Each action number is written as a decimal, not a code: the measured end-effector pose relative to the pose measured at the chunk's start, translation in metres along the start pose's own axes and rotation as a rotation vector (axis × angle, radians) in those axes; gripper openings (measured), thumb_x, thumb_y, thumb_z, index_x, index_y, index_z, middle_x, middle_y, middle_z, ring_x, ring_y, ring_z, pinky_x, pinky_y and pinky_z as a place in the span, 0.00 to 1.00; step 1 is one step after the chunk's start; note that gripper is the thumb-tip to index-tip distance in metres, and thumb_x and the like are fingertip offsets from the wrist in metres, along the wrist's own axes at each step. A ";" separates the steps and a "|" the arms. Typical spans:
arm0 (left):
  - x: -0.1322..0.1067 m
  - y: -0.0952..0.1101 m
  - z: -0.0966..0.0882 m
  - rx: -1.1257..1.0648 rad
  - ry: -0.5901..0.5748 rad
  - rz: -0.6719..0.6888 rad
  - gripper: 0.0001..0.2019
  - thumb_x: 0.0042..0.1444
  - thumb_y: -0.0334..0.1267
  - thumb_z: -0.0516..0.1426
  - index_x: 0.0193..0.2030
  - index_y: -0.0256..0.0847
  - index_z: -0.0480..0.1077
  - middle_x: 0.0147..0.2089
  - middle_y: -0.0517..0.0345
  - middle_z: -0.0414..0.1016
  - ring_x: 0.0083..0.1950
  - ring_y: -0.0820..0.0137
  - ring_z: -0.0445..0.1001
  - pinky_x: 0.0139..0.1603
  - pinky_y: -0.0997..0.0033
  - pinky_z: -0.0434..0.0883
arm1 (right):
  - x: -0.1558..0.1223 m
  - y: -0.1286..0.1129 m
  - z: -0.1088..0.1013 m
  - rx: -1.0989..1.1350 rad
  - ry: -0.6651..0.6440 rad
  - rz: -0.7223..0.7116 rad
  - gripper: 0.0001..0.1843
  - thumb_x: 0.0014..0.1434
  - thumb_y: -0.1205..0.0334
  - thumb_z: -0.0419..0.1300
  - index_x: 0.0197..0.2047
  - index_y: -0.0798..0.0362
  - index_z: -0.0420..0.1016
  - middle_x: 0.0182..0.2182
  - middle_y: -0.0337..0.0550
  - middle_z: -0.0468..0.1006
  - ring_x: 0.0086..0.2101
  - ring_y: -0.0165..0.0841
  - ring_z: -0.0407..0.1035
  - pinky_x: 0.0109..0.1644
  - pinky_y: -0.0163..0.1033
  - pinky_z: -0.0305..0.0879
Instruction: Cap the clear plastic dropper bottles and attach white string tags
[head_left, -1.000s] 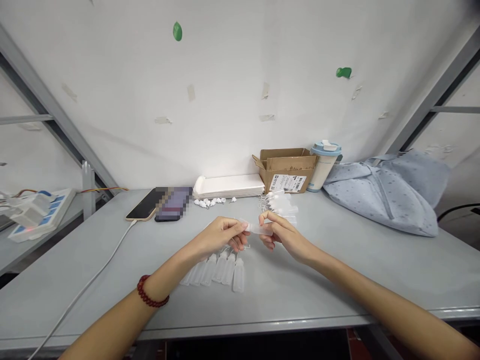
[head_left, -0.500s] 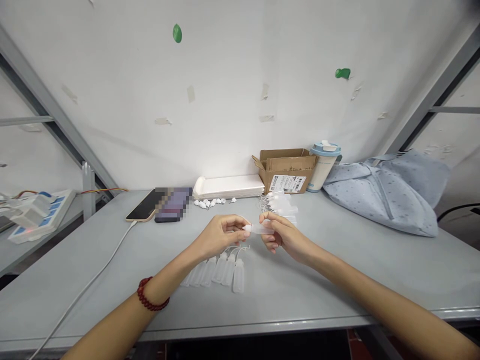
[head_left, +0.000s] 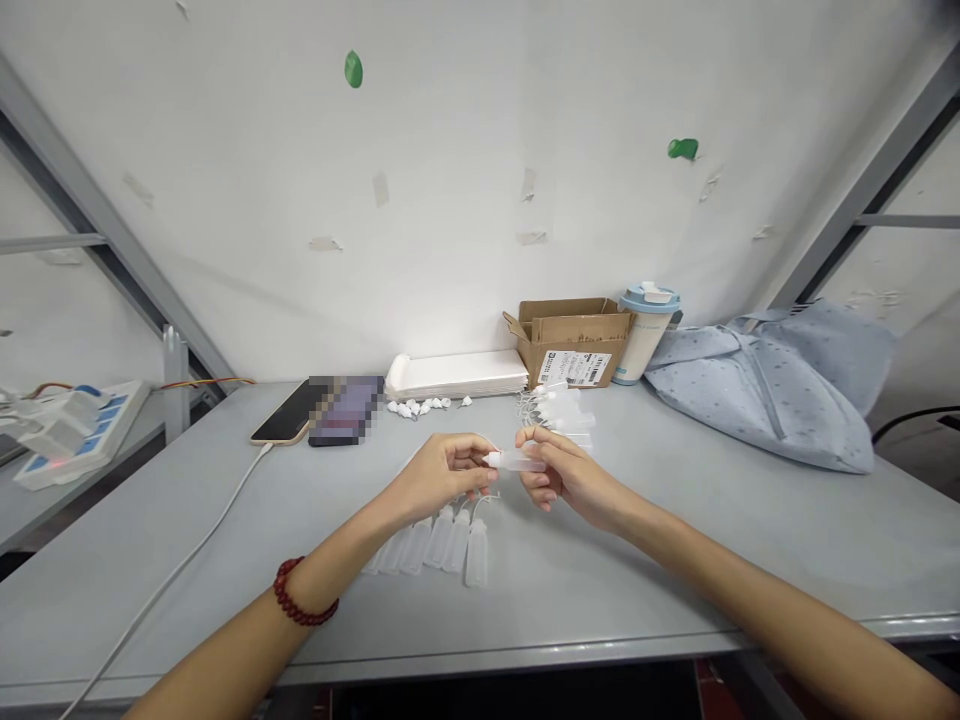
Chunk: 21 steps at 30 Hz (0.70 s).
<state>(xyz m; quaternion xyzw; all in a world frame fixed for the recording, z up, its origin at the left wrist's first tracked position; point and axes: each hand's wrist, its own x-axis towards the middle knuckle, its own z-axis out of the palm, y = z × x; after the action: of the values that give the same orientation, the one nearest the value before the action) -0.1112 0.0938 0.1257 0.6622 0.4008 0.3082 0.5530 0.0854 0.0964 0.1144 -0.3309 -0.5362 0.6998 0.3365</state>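
Note:
Above the middle of the table, a small translucent squeeze bottle [head_left: 519, 461] lies nearly level, its white pointed nozzle facing left. My right hand [head_left: 559, 468] grips the bottle's body between thumb and fingers. Around the nozzle end, my left hand [head_left: 450, 470] is curled, thumb below and forefinger above; exact contact is hard to see. Below my left hand lies a row of similar bottles [head_left: 457, 545] with thin strap-like tails, partly hidden by that hand. More translucent bottles [head_left: 562, 408] are piled behind my right hand.
Small white caps or nozzles [head_left: 424, 407] lie before a white stack [head_left: 461, 374]. Behind are an open cardboard box [head_left: 574, 340], a lidded cup [head_left: 646, 335] and a light-blue cloth bag [head_left: 757, 400]. At left are a phone [head_left: 281, 415], its white cable [head_left: 202, 540] and a power strip [head_left: 94, 435].
My left fingers have shifted slightly, and more of the white pointed nozzle shows between them. The bottle stays in my right hand in almost the same place.

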 end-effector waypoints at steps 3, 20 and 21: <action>0.000 0.001 0.001 0.036 -0.041 -0.034 0.11 0.51 0.43 0.59 0.35 0.36 0.71 0.26 0.60 0.71 0.25 0.76 0.68 0.28 0.76 0.66 | 0.000 0.000 0.000 0.000 0.007 0.002 0.07 0.58 0.56 0.51 0.36 0.50 0.58 0.18 0.28 0.52 0.19 0.23 0.47 0.24 0.31 0.50; 0.003 -0.007 -0.003 -0.007 0.042 -0.075 0.19 0.56 0.50 0.53 0.25 0.34 0.69 0.22 0.58 0.69 0.23 0.75 0.69 0.27 0.75 0.66 | 0.002 0.008 -0.002 -0.766 0.276 -0.408 0.12 0.58 0.52 0.54 0.38 0.52 0.67 0.26 0.39 0.68 0.27 0.30 0.62 0.29 0.36 0.58; 0.003 -0.006 -0.003 0.010 0.041 -0.063 0.19 0.55 0.50 0.54 0.26 0.34 0.69 0.22 0.58 0.69 0.24 0.75 0.69 0.28 0.75 0.66 | 0.001 0.008 -0.002 -0.774 0.262 -0.398 0.12 0.59 0.52 0.53 0.38 0.53 0.67 0.24 0.38 0.67 0.25 0.30 0.62 0.29 0.36 0.58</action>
<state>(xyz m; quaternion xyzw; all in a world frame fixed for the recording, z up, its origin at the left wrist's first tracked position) -0.1131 0.0981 0.1200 0.6455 0.4341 0.3023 0.5509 0.0849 0.0967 0.1060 -0.4086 -0.7643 0.3218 0.3812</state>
